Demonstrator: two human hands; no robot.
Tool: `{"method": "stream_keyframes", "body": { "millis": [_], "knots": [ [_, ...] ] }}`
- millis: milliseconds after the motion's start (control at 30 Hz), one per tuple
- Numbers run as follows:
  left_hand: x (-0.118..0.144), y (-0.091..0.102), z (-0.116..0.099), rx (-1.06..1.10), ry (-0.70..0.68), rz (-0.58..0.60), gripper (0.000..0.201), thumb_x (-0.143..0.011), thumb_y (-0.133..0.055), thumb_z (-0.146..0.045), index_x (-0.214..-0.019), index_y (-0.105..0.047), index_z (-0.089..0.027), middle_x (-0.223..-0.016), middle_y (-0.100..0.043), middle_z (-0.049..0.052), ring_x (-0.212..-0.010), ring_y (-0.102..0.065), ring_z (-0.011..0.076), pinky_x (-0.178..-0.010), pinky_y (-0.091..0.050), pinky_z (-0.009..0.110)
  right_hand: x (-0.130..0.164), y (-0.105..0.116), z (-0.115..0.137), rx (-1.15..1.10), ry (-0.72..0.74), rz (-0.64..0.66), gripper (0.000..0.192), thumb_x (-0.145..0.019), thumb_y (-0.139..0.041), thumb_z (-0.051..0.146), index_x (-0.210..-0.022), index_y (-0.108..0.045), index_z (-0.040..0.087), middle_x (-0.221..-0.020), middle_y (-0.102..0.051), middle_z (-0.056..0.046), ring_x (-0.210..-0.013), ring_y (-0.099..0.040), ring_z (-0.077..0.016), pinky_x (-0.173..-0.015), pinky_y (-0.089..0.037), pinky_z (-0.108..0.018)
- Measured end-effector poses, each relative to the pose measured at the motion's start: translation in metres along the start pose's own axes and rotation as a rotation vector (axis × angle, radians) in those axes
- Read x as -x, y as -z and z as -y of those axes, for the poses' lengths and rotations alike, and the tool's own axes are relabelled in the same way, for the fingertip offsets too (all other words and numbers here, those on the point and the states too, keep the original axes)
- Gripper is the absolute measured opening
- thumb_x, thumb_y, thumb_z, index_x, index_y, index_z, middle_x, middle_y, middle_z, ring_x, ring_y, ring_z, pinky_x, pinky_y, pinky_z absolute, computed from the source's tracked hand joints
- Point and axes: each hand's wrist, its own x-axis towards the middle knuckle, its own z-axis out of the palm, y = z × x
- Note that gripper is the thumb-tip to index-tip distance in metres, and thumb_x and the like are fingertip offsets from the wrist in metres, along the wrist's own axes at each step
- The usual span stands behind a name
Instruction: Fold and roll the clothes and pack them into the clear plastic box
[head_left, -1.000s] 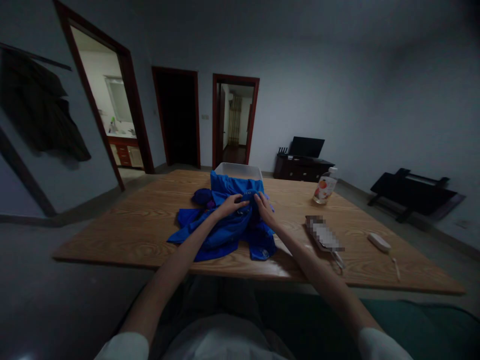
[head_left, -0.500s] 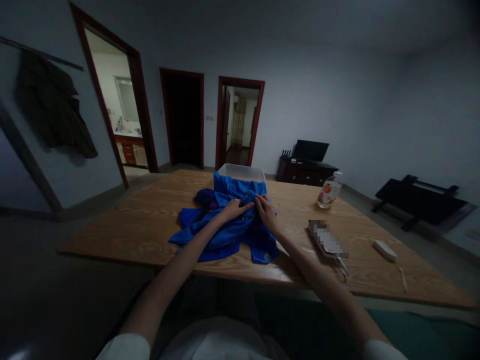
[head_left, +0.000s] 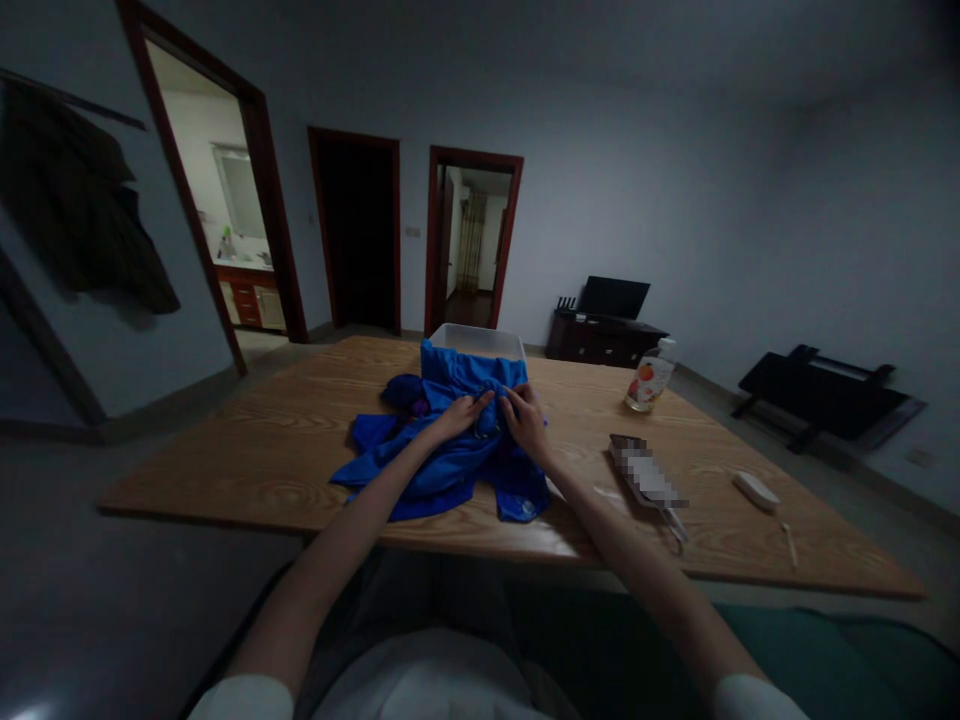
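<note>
A shiny blue garment (head_left: pixel 442 465) lies rumpled near the front edge of the wooden table, one part draped over the near side of a clear plastic box (head_left: pixel 487 340). My left hand (head_left: pixel 463 414) pinches a bunched fold of it from the left. Close beside it, my right hand (head_left: pixel 524 414) grips the same fold from the right, fingers curled. The fingertips of both hands nearly meet on the cloth, and some are hidden by it. A dark blue and purple bundle (head_left: pixel 403 392) rests left of the box.
On the wooden table (head_left: pixel 262 450), to the right, stand a clear bottle (head_left: pixel 650 376) with a fruit label, a blurred-out flat packet (head_left: pixel 646 477), a white oblong object (head_left: pixel 756 491) and a thin white stick (head_left: pixel 789 546). A green seat (head_left: pixel 795 650) lies below the table edge.
The view has shifted slightly, moving the scene a little left. Both hands keep their hold, and the fold between them has changed shape a bit.
</note>
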Motion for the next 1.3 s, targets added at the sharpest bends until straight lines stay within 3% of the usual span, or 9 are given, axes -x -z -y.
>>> {"method": "stream_keyframes", "body": {
  "millis": [200,600,933,1300],
  "knots": [
    [-0.0064,-0.0021,0.0073,-0.105,-0.076,-0.044,0.072,-0.085,-0.025,-0.084,-0.063,-0.047,-0.019,-0.055,-0.040,-0.002,-0.054,-0.037,0.0119,-0.056,-0.032,0.027,-0.0016,0.0030,0.0005,0.020,0.009,0.003,0.042,-0.106,-0.039,0.044,-0.116,-0.072,0.019,-0.104,-0.056,-0.011,-0.097,-0.055,-0.0240,-0.091,-0.046,-0.037],
    [-0.0069,-0.0031,0.0064,-0.157,-0.045,-0.047,0.069,-0.088,-0.027,-0.079,-0.063,-0.051,-0.018,-0.053,-0.044,-0.001,-0.052,-0.042,0.0130,-0.055,-0.030,0.027,-0.0023,0.0050,0.0016,0.029,0.019,0.049,0.039,-0.106,-0.038,0.042,-0.105,-0.070,0.020,-0.098,-0.057,-0.009,-0.093,-0.056,-0.0230,-0.088,-0.046,-0.036],
    [-0.0066,-0.0029,0.0083,-0.185,-0.049,-0.046,0.068,-0.089,-0.027,-0.078,-0.061,-0.047,-0.019,-0.053,-0.039,-0.002,-0.051,-0.038,0.0119,-0.055,-0.027,0.027,-0.0014,0.0028,0.0004,0.037,0.018,0.061,0.038,-0.107,-0.036,0.040,-0.103,-0.068,0.020,-0.099,-0.057,-0.010,-0.092,-0.056,-0.0225,-0.086,-0.046,-0.035],
    [-0.0063,-0.0024,0.0072,-0.182,-0.069,-0.038,0.066,-0.090,-0.028,-0.075,-0.067,-0.053,-0.018,-0.055,-0.045,-0.001,-0.052,-0.041,0.0131,-0.056,-0.029,0.026,-0.0010,0.0014,-0.0018,0.031,0.032,0.054,0.037,-0.107,-0.036,0.040,-0.101,-0.066,0.019,-0.100,-0.057,-0.009,-0.092,-0.056,-0.0221,-0.086,-0.046,-0.034]
  ]
}}
